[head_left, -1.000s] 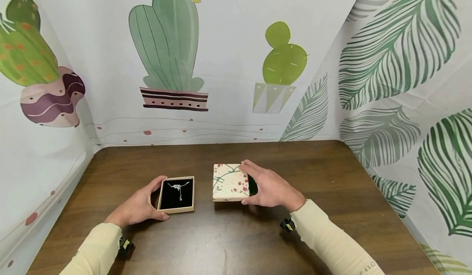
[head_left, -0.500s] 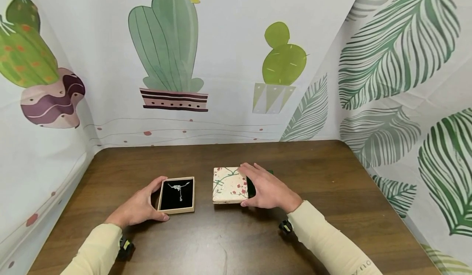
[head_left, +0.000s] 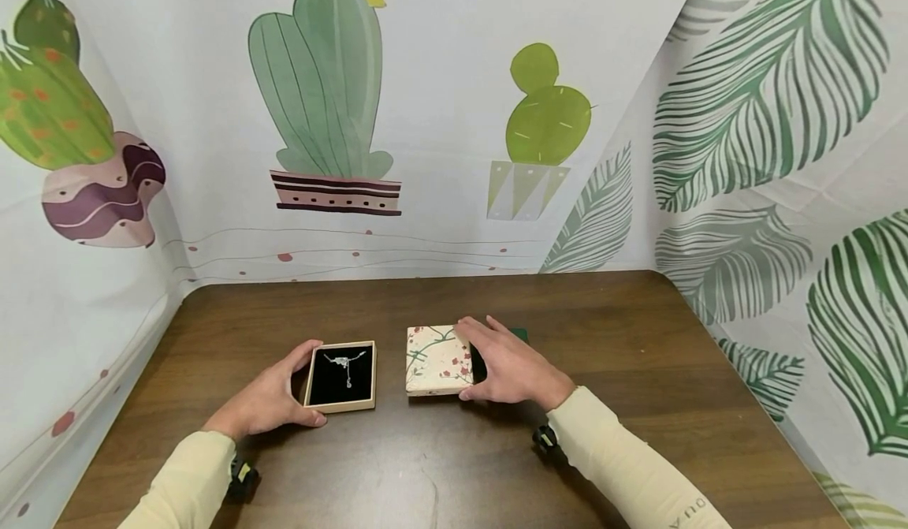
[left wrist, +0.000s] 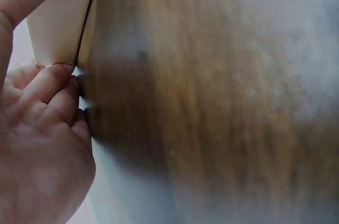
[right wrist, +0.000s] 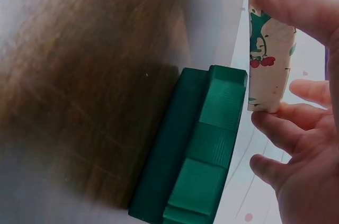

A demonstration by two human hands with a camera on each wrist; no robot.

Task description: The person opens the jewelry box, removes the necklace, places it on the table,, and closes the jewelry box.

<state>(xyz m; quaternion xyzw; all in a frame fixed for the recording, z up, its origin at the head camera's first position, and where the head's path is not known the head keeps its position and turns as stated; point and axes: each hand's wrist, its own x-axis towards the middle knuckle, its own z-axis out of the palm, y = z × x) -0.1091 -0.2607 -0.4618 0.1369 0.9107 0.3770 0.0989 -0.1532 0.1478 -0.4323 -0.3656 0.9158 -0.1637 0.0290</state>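
On the left of the table in the head view, my left hand point(head_left: 266, 393) grips a shallow cream box base point(head_left: 347, 407) between thumb and fingers. A silver necklace point(head_left: 343, 361) with a hanging drop lies on the black lining inside. To its right, my right hand point(head_left: 514, 370) holds a square cream box lid point(head_left: 433, 362) printed with red blossoms and green branches, thumb and fingertips on opposite edges. The lid appears raised off the table. Beside it stands a dark green box point(right wrist: 204, 150), mostly hidden behind the right hand in the head view.
Both boxes share a brown wooden table point(head_left: 426, 458). A white cloth backdrop point(head_left: 447, 103) with cactus and leaf prints hangs behind the table and along its sides. A small black device point(head_left: 243, 478) sits at the left wrist, another point(head_left: 546, 440) at the right.
My right hand has brought the lid slightly nearer and to the left, exposing more of the green box behind it. The left hand and necklace box have stayed in place.
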